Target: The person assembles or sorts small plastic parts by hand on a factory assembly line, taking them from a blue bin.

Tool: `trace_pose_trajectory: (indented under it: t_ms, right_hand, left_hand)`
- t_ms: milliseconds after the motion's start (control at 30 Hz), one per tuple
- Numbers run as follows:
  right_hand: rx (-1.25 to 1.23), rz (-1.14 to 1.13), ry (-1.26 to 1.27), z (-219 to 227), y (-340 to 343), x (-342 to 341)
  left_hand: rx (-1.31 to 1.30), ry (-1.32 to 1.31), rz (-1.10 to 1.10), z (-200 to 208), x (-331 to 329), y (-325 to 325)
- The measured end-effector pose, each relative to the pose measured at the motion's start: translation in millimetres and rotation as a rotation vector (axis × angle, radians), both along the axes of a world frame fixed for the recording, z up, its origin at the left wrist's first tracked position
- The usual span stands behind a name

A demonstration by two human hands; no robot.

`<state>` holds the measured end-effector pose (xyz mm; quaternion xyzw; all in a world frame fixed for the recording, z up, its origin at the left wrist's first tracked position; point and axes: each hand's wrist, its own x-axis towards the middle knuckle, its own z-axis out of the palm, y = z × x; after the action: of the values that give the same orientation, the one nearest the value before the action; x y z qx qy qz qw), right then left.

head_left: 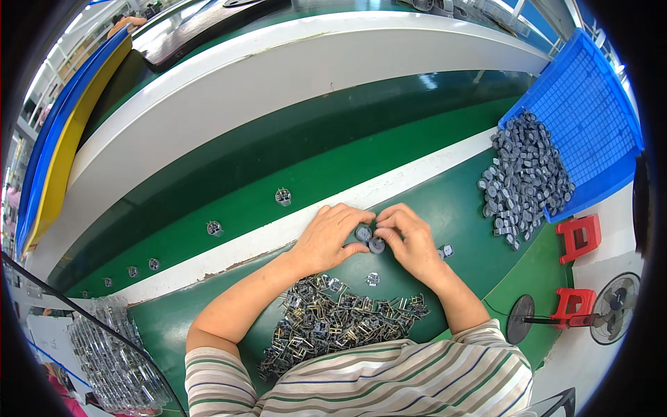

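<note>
My left hand is closed, with a dark grey round cap pinched between thumb and fingers. Close against it, my right hand pinches a second dark grey round piece; the fingers partly cover both. Just below the hands, a small round part lies alone on the green table. Nearer my body spreads a heap of small dark parts with brass-coloured pins. A small grey piece rests beside my right wrist.
A blue basket tips toward the table at far right, grey caps heaped at its mouth. Beyond a white rail, a green belt carries several round parts. Clear plastic trays stand left; red stools and a fan right.
</note>
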<state>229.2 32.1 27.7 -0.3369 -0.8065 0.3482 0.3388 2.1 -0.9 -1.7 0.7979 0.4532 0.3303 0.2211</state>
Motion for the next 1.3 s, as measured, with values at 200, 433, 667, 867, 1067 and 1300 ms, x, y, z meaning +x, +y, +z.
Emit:
trace_pose_trajectory:
  t_ms: [200,433,667,867,1067,1300]
  right_hand:
    - [0.441,-0.292,-0.442,-4,16,17]
    - [0.422,0.035,-0.123,21,3,1]
    - [0.436,0.020,-0.174,2,4,1]
    - [0.495,-0.058,-0.242,-2,2,-5]
    - [0.376,-0.306,-0.217,10,25,25]
    - [-0.018,-0.255,-0.344,4,29,32]
  left_hand:
    - [0.034,0.018,-0.045,-2,-1,1]
    - [-0.149,-0.294,0.037,-2,-3,3]
    - [-0.143,-0.243,0.010,3,-5,3]
    - [0.054,0.020,0.007,0,0,1]
    - [0.070,0.023,-0.032,0,-3,0]
    - [0.045,0.009,-0.030,-1,-2,1]
